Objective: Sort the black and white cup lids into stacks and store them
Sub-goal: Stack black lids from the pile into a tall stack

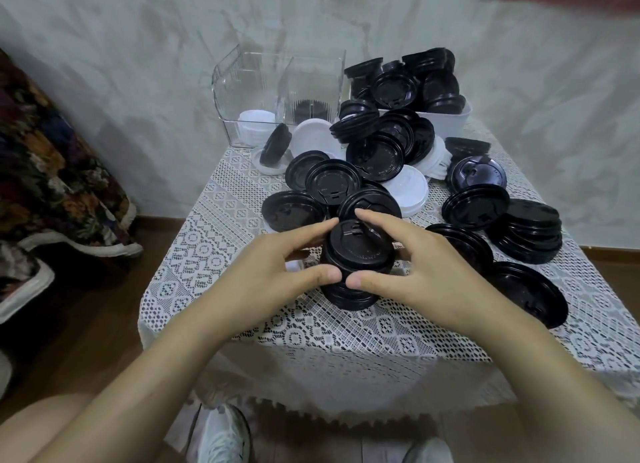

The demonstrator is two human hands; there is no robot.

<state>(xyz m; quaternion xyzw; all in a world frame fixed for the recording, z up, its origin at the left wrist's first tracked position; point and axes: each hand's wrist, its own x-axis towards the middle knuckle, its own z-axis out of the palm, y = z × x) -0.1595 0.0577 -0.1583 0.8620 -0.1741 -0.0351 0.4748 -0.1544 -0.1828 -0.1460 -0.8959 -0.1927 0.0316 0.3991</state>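
Cupping the black stack [356, 254] from both sides: left hand [273, 272] and right hand [419, 272] each curl round its wall, thumbs nearly meeting on the near side and forefingers reaching over the far rim. The stack stands on the lace tablecloth [346, 334] at front centre. Loose black lids [332, 182] lie just behind it, with more off to the right. A few white lids [407, 189] are mixed into the heap farther back. The clear bin [225, 92] sits at the rear left, with white lids in its left compartment and dark ones in its right. The white tray [453, 119] beside it is heaped with black lids. Handling, as judged: thin moulded plastic, very light, glossy and probably slick. Nested lids grip one another only loosely, so a tall column may shear or fan out if tilted. The rims likely flex under a hard squeeze, so firm pressure is unwise. Best hold looks like the present one, palms low on the sides and a fingertip across the top lid to pin it. The stack should be carried upright — the lowest lids look slightly askew and may drop off.
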